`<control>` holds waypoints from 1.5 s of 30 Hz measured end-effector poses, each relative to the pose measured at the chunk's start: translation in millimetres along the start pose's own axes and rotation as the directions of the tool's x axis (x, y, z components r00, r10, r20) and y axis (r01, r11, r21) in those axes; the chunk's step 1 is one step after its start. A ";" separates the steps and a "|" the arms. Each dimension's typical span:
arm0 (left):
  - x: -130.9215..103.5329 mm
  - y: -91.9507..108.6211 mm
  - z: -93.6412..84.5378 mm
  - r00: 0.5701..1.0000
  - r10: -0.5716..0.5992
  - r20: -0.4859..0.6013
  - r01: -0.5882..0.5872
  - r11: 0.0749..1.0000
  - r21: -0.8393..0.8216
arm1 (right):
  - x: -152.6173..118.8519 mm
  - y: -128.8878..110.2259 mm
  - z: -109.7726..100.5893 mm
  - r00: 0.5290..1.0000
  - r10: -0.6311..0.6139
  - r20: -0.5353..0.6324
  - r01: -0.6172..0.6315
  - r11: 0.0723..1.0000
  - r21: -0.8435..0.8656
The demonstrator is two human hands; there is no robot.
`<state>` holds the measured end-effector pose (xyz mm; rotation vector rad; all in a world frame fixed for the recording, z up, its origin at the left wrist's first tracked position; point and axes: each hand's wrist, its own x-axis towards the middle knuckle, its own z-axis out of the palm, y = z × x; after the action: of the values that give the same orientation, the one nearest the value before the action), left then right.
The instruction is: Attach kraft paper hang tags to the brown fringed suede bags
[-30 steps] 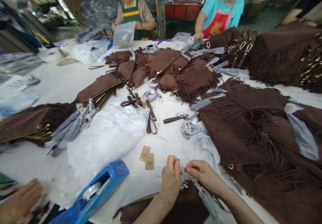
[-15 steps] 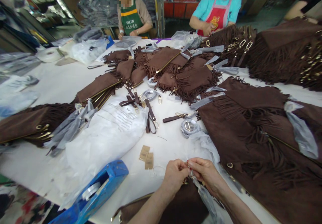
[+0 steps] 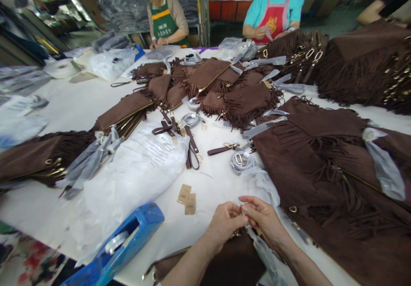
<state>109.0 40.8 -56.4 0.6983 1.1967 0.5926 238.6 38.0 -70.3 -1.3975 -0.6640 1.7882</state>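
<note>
My left hand (image 3: 227, 219) and my right hand (image 3: 263, 218) meet at their fingertips, both closed in a pinch. Between them shows a thin pale string (image 3: 243, 215); its details are too small to make out. Under my hands lies a dark brown bag (image 3: 236, 260) with gold-coloured hardware, partly hidden by my forearms. Grey plastic wrapping (image 3: 265, 251) hangs over the bag beneath my right hand. To the left of my hands, two tan paper tags (image 3: 190, 204) rest on the table, a white loop beside them.
A blue tape dispenser (image 3: 141, 230) stands at front left, near crumpled white plastic (image 3: 128, 179). Brown wrist straps (image 3: 192, 149) lie mid-table. Fringed brown bags (image 3: 321, 157) are heaped at right, with more bags (image 3: 208, 78) behind. Two co-workers (image 3: 168, 20) work across the table.
My hands have shifted slightly right, still together at the fingertips. My right index finger has lifted and straightened. Across the table, the co-worker in the red apron now holds up something pinkish.
</note>
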 end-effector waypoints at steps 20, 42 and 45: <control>-2.7 8.4 -13.4 1.000 -0.019 0.004 0.020 0.974 -0.227 | -17.4 2.0 -44.8 0.893 -0.307 0.329 0.440 0.446 -0.779; -2.5 1.5 -22.3 0.994 0.040 0.100 0.017 0.860 -0.510 | -14.0 -11.7 -54.5 0.939 -0.019 0.344 0.275 0.646 -0.712; -3.8 2.6 -22.8 0.994 0.049 0.096 0.011 0.845 -0.535 | -19.0 -19.6 -60.9 0.947 0.149 0.283 0.056 0.792 -0.607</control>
<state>85.9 43.6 -56.8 0.2570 0.8627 0.8532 304.2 30.8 -60.4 -1.5393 -1.5040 1.9494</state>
